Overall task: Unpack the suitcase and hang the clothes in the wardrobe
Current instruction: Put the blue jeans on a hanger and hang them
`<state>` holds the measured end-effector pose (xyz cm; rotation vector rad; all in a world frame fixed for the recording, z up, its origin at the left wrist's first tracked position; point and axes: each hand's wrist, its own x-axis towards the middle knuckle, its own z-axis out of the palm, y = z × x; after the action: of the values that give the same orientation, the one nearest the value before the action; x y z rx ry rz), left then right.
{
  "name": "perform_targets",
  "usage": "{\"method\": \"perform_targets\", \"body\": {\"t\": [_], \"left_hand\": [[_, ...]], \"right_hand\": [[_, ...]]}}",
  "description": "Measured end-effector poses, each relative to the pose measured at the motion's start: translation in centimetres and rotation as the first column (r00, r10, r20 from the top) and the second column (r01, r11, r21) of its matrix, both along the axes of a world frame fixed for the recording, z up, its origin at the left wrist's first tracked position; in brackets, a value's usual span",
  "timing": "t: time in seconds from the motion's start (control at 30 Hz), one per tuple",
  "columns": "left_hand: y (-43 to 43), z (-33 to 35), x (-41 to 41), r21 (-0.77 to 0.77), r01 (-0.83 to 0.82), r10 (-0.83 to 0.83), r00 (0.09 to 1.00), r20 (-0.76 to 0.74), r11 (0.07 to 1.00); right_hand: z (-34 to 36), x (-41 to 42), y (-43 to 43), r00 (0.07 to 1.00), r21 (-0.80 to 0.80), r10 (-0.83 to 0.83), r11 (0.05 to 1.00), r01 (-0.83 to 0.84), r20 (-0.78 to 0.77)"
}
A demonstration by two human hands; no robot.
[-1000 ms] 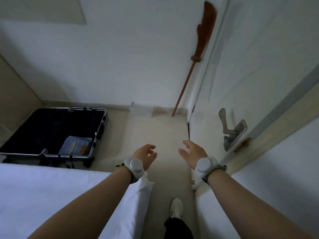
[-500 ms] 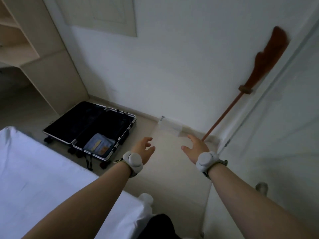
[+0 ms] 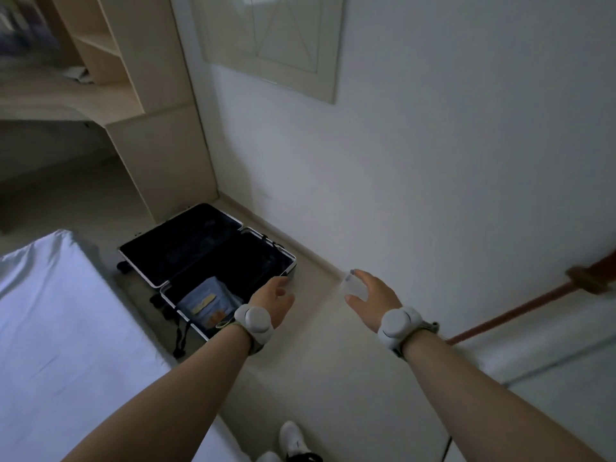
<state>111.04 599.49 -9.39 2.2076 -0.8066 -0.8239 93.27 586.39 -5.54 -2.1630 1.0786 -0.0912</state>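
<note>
Suitcase: a black hard-shell suitcase (image 3: 186,248) lies opened flat on the pale floor, in the corner where wooden shelving (image 3: 150,111) meets the white wall, just beside the bed (image 3: 60,328)
Clothes: one folded blue garment (image 3: 208,305) with tan patches sits in the nearer half of the suitcase; the farther half shows dark lining
Left hand: the left hand (image 3: 271,300) reaches forward over the near corner of the suitcase, fingers released and loosely curved, grasping nothing
Right hand: the right hand (image 3: 370,296) reaches forward above the floor near the skirting, fingers spread and released, grasping nothing
Wrists: each wears a rounded white wrist device (image 3: 255,323) on a strap
Bed: covered in a white sheet, at the lower left
Wall: a pale framed panel (image 3: 270,38) hangs above the suitcase
Far right: a reddish-brown pole (image 3: 520,311) leans against the wall
Bottom edge: a white shoe (image 3: 291,438) shows between the two forearms
</note>
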Motion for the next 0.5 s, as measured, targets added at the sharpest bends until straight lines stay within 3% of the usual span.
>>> {"method": "perform_targets", "body": {"t": [0.3,0.5], "left_hand": [[-5.4,0.3,10.2,0.062,-0.18,0.179,0.984,0.028,0.982],[-5.8,-0.3,14.4,0.089,-0.333,0.333,0.943,0.02,0.939]], "right_hand": [[0.0,11.5,-9.5,0.989,0.122,0.137,0.982,-0.142,0.05],[-1.2,18.6,-12.9,0.952,0.116,0.303,0.945,-0.307,0.051]]}}
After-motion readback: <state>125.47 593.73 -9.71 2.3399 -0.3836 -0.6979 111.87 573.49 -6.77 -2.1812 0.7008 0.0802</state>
